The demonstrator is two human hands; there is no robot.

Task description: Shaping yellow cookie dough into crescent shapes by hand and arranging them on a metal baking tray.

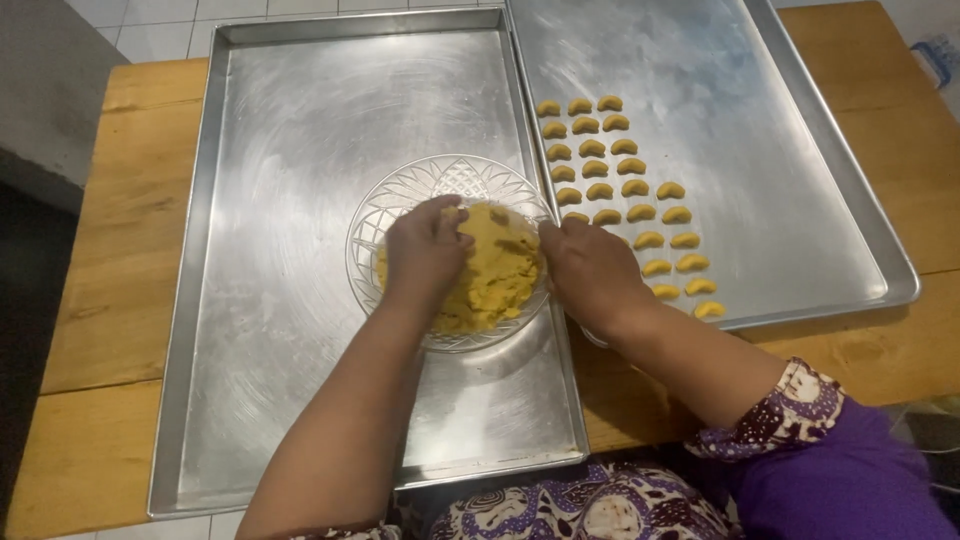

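Note:
A clear cut-glass bowl (440,182) sits on the left metal tray (280,180) and holds a lump of yellow dough (498,275). My left hand (425,250) is inside the bowl, fingers curled down onto the dough. My right hand (590,270) rests at the bowl's right rim, fingertips touching the dough's edge. On the right metal tray (780,150) lie several small crescent-shaped dough pieces (612,165) in three rows.
Both trays lie side by side on a wooden table (110,300). White floor tiles (140,20) show beyond the table's far edge. My patterned purple sleeve (800,420) is at the lower right.

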